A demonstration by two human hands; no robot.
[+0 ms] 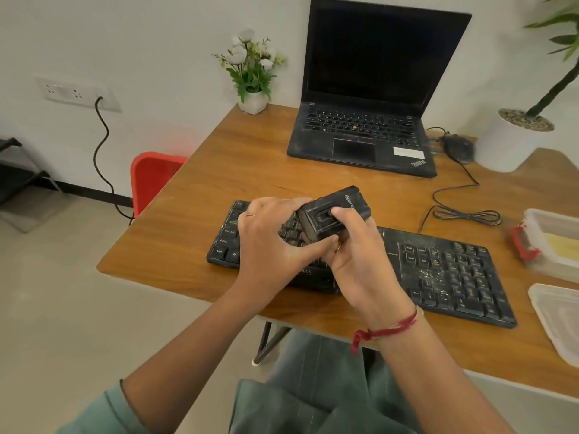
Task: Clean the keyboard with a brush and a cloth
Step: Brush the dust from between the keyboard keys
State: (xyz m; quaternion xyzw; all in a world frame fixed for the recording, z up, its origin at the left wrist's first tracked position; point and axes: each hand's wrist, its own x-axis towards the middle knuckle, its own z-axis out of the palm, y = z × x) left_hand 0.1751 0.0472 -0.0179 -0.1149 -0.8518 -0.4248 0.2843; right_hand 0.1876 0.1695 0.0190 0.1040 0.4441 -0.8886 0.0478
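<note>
Black brush case (333, 214): one, held tilted just above the keyboard's left half.
Right hand (357, 258): grip closed around the case, thumb on its slider.
Left hand (269, 239): grip closed on the case's lower end, fingers curled.
Keyboard (445, 270): one, black, on the wooden desk (250, 170), debris on its right keys.
Laptop (366, 98): one, behind keyboard, screen dark.
Mouse (458, 148): one, behind the keyboard's right end.
Cloth: cannot tell.

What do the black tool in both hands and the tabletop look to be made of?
Black tool: looks like matte moulded plastic, with hard edges, a slider and printed markings. Tabletop: wood or wood-look laminate, with brown grain and a soft sheen; which one is unclear.
</note>
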